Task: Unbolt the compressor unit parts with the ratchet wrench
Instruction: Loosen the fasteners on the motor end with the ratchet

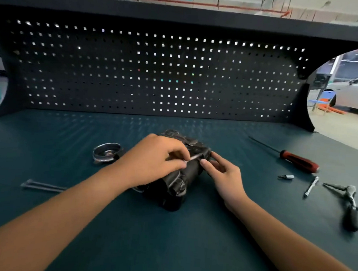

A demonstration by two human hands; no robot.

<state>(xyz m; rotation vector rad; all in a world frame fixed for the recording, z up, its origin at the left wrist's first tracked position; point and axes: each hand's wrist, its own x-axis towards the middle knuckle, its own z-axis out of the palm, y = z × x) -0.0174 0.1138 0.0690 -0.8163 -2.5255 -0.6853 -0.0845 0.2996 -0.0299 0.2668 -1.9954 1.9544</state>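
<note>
The compressor unit (177, 177) sits mid-scene on the desk (167, 239), under both hands. The left hand (153, 161) pinches a silver bolt (194, 157) above it. The right hand (225, 178) rests relaxed fingers against its right side. The ratchet wrench (350, 205) lies well apart, right.

Both bare forearms come in from the bottom corners and angle toward each other, meeting mid-frame. The left hand (155, 161) sits palm-down, knuckles up, fingers curled in, with thumb and fingertips pinching a thin silvery bolt (194, 157). The right hand (223, 175) is just beside it, wrist angled inward, fingers loosely bent, forefinger and thumb stretched toward the left fingertips, holding nothing.
</note>
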